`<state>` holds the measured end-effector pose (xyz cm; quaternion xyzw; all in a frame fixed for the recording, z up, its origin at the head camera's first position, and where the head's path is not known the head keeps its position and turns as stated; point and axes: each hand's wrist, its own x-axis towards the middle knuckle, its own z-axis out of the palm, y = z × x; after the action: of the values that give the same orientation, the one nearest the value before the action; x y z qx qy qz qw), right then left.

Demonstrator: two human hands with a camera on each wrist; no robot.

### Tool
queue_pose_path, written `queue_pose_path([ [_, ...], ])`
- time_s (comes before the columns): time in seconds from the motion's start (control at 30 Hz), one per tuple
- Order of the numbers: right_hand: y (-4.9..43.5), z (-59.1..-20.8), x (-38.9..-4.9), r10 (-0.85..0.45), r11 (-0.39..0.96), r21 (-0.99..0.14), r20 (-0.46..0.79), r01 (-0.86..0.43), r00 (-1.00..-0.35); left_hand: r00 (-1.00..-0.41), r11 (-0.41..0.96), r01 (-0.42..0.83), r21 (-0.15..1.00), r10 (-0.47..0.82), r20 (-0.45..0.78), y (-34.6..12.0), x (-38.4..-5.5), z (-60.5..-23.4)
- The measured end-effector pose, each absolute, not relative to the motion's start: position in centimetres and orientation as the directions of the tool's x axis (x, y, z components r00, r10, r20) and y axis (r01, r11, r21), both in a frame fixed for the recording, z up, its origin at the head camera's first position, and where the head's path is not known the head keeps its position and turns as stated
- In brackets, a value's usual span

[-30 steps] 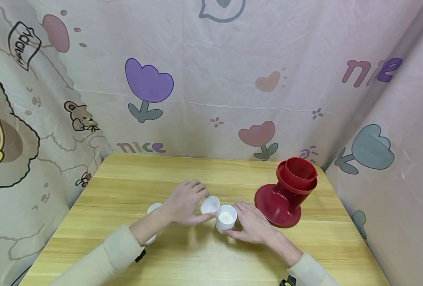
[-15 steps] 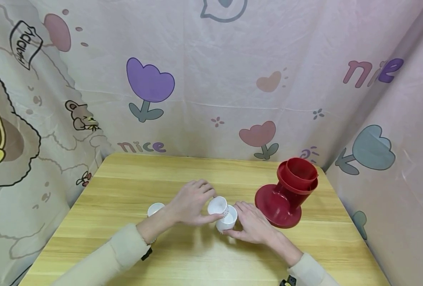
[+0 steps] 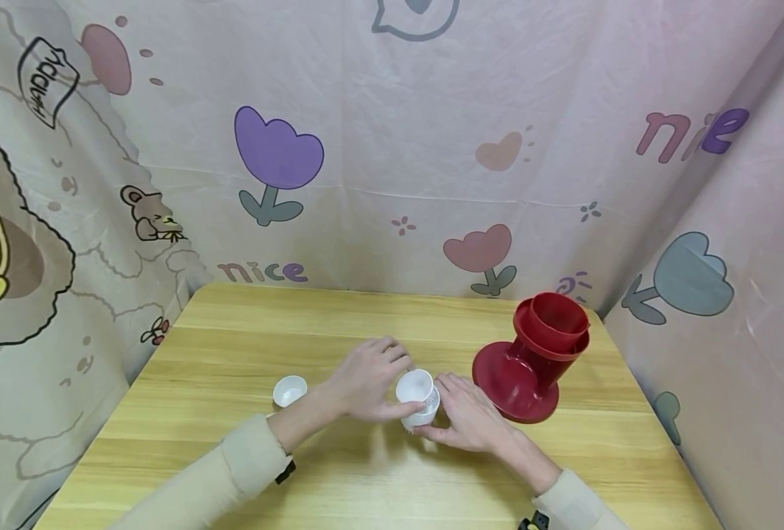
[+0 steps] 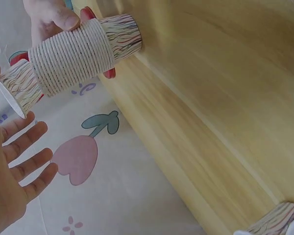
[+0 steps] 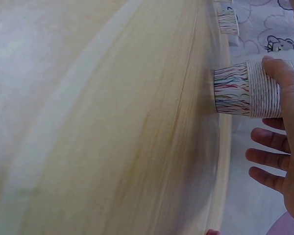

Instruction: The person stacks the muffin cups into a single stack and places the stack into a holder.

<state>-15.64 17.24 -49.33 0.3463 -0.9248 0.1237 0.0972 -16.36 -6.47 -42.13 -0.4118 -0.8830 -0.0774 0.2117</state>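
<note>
In the head view my left hand (image 3: 373, 379) holds a white paper cup (image 3: 414, 386) near its rim, between thumb and fingers. Its lower part sits in the mouth of a stack of paper cups (image 4: 71, 58), which shows many ridged rims and a coloured line pattern. My right hand (image 3: 467, 412) grips this stack upright on the table, thumb on the near side. In the right wrist view the thumb presses the ridged stack (image 5: 264, 90) while the other fingers reach behind or below it. The left wrist view cuts off part of my left hand (image 4: 12, 171).
Left of the hands stand further white paper cups (image 3: 290, 391), partly behind the left forearm. A red plastic piece (image 3: 531, 368) with a round base and cup-like top stands at the right. The wooden table (image 3: 338, 316) ends at a printed curtain (image 3: 392, 147).
My left hand has moved right with the paper cup, from beside the stack to over it, and the cup now sits into its mouth. My right hand has stayed on the stack.
</note>
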Motion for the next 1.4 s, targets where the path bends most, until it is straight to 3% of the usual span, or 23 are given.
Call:
queue_pose_path([
  [1.4,17.3,-49.2,-15.5,-0.609,0.733,-0.162,0.277,-0.661,-0.743,-0.586,0.65,0.758,-0.049,0.712,0.386,-5.4,-16.4,-44.3],
])
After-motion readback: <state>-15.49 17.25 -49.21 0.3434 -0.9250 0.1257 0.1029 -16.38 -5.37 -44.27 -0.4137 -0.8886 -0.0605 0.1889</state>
